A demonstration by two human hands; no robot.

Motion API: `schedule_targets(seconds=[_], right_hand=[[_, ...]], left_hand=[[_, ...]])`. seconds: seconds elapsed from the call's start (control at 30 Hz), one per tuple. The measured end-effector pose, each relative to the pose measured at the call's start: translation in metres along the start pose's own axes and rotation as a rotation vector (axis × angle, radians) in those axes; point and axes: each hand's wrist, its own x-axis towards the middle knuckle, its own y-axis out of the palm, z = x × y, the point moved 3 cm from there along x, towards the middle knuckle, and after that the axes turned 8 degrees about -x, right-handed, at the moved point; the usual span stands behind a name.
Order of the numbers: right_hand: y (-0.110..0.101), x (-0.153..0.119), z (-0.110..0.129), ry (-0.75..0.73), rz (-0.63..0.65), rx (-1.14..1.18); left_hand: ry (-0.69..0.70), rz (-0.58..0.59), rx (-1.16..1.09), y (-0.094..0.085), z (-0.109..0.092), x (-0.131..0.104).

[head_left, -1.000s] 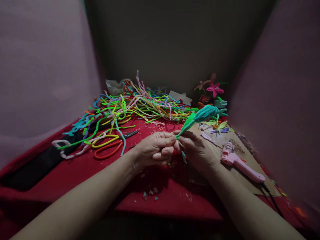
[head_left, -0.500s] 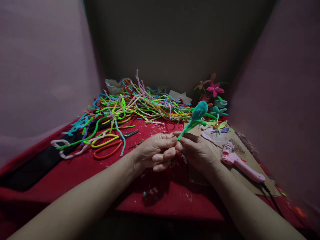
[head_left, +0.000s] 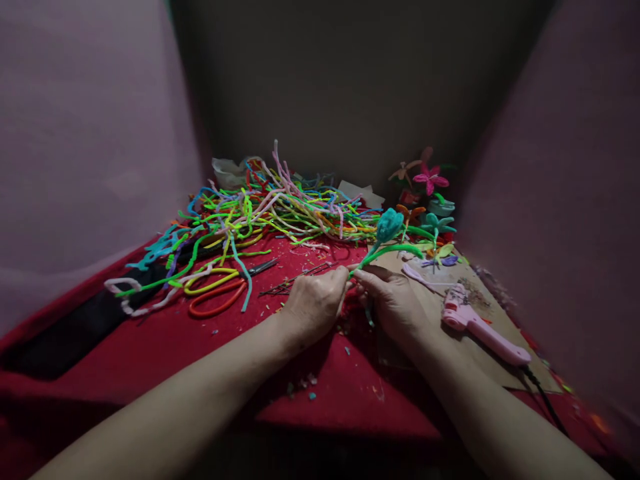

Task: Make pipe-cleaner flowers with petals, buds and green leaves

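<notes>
A teal fuzzy flower (head_left: 389,225) with a green stem and a long green leaf (head_left: 395,249) points up and to the right above the table. Its stem is pinched by my right hand (head_left: 387,297), whose thumb and fingers are closed on it. Touching the lower stem beside it, my left hand (head_left: 317,300) is curled closed, knuckles up, with its fingertips mostly hidden. A short teal end (head_left: 370,313) hangs below my right hand. The red cloth (head_left: 320,413) under both hands carries small scraps of fuzz.
Scissors with yellow and red handles (head_left: 217,303) lie left of my hands. Behind is a heap of coloured pipe cleaners (head_left: 300,213). A pink glue gun (head_left: 493,339) rests on cardboard (head_left: 525,377) at the right, near a pink flower (head_left: 431,179) and other finished flowers.
The flower has turned, showing its petals from another side, and its leaf now stretches further right. My left hand has rolled over from spread-out fingers to a closed grip with knuckles up.
</notes>
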Motion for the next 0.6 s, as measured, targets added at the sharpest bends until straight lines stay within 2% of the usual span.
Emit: schedule_targets(seconds=[0.1,0.2,0.37,0.47,0.6], right_hand=[[0.0,-0.001,0.0,0.026,-0.016,-0.041],[0.001,-0.001,0.001,-0.008,0.004,-0.059],[0.001,-0.002,0.004,-0.099,0.04,-0.128],[-0.001,-0.003,0.007,-0.133,0.045,-0.164],[-0.004,-0.003,0.008,-0.114,0.008,-0.182]], left_hand=[[0.07,0.04,0.045,0.002,0.002,-0.001],[0.075,-0.01,-0.085,-0.002,-0.001,0.0],[-0.067,-0.117,-0.416,-0.011,-0.003,0.005],[-0.144,-0.09,-0.595,-0.011,-0.002,0.008],[-0.238,0.002,-0.861,-0.009,-0.002,0.011]])
